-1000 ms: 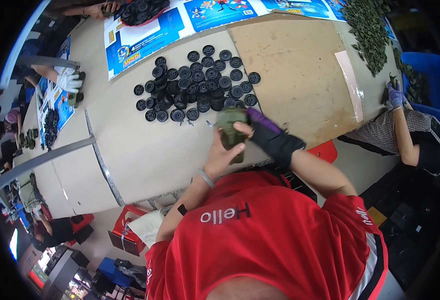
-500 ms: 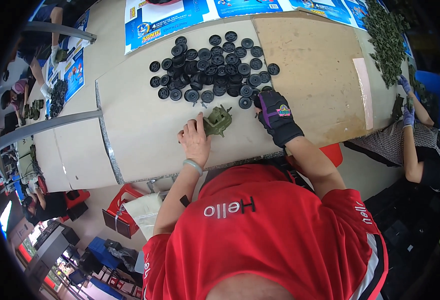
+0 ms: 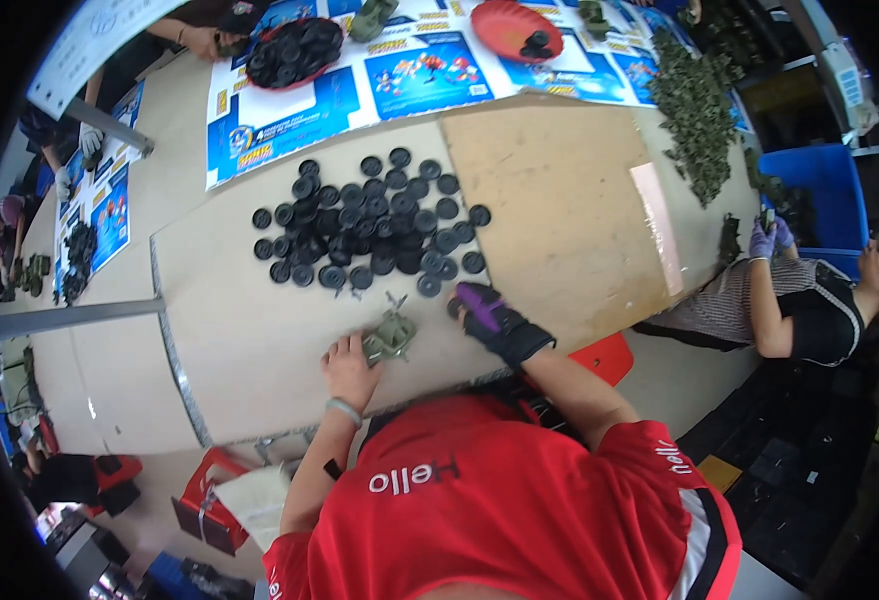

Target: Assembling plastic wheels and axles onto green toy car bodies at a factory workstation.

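Observation:
My bare left hand has its fingers closed on the near left side of an olive-green toy vehicle body, which rests on the table with thin prongs sticking out. On my right hand is a black and purple glove. Its fingers are curled near the tabletop, to the right of the green body. A dark edge shows at the fingertips, but what they hold is hidden. Just beyond both hands lies a heap of black toy wheels, with loose ones around its rim. Small grey-green pieces lie between the heap and the green body.
A brown board covers the table to the right. Beyond it spreads a pile of green parts. Printed blue sheets at the back carry a red plate and a black-filled dish. A co-worker sits at right.
The view has shifted, showing more of the table's far side. My right hand has drawn back slightly from the wheels. My left hand stays on the green body.

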{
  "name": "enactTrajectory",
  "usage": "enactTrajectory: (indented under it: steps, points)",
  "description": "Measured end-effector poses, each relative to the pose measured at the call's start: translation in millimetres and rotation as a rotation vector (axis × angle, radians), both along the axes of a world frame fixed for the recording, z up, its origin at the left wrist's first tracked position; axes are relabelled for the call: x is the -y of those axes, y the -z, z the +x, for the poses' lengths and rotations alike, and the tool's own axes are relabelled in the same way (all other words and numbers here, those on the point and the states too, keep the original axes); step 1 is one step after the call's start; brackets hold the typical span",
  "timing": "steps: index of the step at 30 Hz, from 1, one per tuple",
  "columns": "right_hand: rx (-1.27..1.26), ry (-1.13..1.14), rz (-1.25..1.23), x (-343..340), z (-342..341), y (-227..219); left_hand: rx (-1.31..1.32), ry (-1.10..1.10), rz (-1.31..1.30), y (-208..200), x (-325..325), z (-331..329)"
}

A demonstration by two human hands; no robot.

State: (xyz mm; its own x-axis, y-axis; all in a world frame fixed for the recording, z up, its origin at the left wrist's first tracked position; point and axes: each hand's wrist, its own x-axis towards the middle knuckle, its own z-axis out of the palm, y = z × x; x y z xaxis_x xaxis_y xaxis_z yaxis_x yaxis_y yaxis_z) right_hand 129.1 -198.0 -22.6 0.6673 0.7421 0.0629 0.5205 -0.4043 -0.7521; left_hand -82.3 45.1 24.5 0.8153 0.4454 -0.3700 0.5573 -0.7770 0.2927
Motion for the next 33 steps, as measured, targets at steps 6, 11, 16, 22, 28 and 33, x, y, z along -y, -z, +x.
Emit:
enactTrajectory:
  steps: [6,11,16,22,28,33]
  points:
    - [0.019,-0.13,-0.437,-15,-9,-79,0.095,0.2,0.003,-8,11,-9]
    - [0.193,-0.344,-0.468,-1,-6,-50,0.059,0.229,-0.024,-9,28,-2]
    - [-0.134,-0.236,-0.179,-16,6,-81,0.132,0.229,-0.011,7,29,4]
    - [-0.121,-0.575,-0.099,-57,5,-109,0.148,0.237,0.008,13,28,0]
    - [0.122,-0.811,-0.285,-70,-1,-99,0.267,0.224,0.034,10,31,-4]
    - [0.032,-0.709,-0.299,-69,-5,-105,0.288,0.218,0.054,9,32,-4]
